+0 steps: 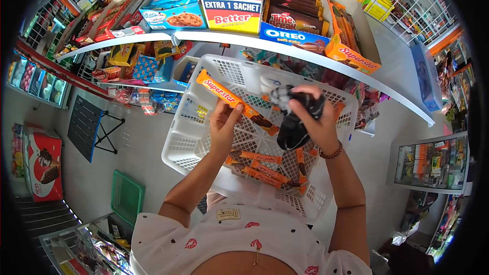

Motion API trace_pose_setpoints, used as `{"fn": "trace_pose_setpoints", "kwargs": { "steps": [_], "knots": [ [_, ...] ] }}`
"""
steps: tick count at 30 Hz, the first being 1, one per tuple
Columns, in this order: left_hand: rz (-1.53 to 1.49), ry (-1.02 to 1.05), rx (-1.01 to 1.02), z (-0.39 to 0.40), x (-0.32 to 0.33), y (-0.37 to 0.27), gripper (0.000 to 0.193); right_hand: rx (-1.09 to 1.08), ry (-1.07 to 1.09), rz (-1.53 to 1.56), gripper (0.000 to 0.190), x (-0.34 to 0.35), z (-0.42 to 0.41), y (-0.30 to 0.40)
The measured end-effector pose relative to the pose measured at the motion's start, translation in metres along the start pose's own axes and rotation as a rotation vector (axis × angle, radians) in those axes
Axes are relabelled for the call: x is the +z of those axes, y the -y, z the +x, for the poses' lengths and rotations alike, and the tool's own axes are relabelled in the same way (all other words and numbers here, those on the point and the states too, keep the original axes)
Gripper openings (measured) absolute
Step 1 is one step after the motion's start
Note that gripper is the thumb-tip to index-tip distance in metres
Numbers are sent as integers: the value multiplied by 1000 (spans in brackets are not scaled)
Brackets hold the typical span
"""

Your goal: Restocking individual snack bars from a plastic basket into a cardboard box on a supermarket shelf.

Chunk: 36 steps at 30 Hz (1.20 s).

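Note:
Pinched by its wrapper in my left hand (226, 120) is an orange Superstar wafer bar (219, 91), tilted above a white plastic basket (179, 131). My right hand (315, 118) grips a bunched black-and-white cloth (292, 131) just to the right of the bar. Below my hands, several more Superstar bars (263, 172) lie scattered on the basket's perforated floor. Part of the basket's interior is hidden behind the cloth and my forearms.
A white shelf edge (244, 42) curves across in front, carrying an open Superstar carton (353, 55), an Oreo box (294, 38) and a Better box (231, 11). To the left stand a folding stool (86, 126) and a green bin (128, 194). A glass showcase (431, 162) is at right.

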<state>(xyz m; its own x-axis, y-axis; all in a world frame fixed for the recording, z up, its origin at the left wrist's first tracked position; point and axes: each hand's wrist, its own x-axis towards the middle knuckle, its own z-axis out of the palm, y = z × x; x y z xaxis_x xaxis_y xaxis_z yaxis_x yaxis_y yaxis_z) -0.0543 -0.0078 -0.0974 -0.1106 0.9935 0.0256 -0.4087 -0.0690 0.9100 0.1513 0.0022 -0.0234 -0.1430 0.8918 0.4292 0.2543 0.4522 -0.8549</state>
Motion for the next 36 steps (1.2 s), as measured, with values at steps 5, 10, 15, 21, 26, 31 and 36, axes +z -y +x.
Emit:
{"fn": "trace_pose_setpoints", "kwargs": {
  "steps": [5,10,15,21,26,31,36],
  "knots": [
    [-11,124,-138,-7,6,-5,8,197,340,-77,24,9,-5,8],
    [-1,199,-141,-8,3,-2,15,210,652,-238,38,12,-14,-10],
    [27,148,-96,-6,7,4,23,193,953,-377,33,14,-15,-3],
    [132,125,-215,-6,-4,4,27,123,510,25,27,5,-3,14],
    [171,278,-175,-19,8,2,30,151,221,0,27,4,-4,10],
    [153,214,-88,-8,-9,22,27,138,523,-68,30,9,-13,9],
    [107,241,-125,-14,-14,14,25,35,358,-72,30,13,-12,8]
  ]
}}
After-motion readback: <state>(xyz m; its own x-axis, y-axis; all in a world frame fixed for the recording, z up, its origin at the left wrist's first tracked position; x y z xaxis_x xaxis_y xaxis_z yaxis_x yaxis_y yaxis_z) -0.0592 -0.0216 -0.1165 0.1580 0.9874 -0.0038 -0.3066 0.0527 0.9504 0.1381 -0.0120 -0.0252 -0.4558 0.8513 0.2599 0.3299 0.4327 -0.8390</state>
